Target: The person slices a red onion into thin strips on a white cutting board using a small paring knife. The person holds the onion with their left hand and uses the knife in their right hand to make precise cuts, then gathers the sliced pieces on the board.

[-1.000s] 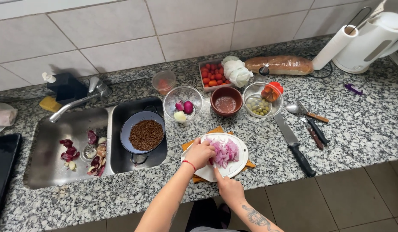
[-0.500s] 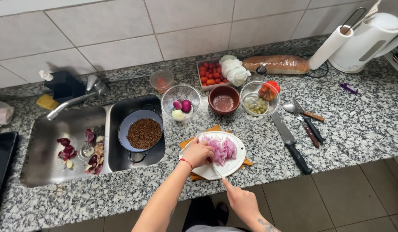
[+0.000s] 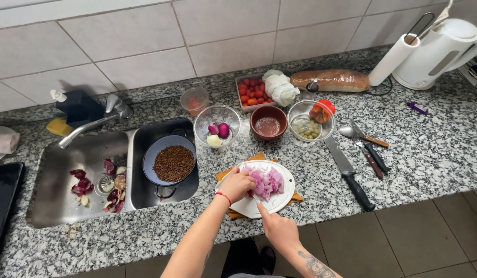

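A round white cutting board lies on an orange cloth at the counter's front edge, with a pile of chopped red onion on it. My left hand rests on the board's left side, fingers curled against the onion. My right hand sits at the board's near edge and grips a small knife whose blade points into the pile; the handle is hidden in my fist.
A sink with onion peels and a pan of brown grains lie left. Behind the board stand several bowls, a tomato tray and bread. A large knife and cutlery lie right.
My right hand has drawn back toward me, from over the onion pile to the board's near edge. My left hand stays on the board.
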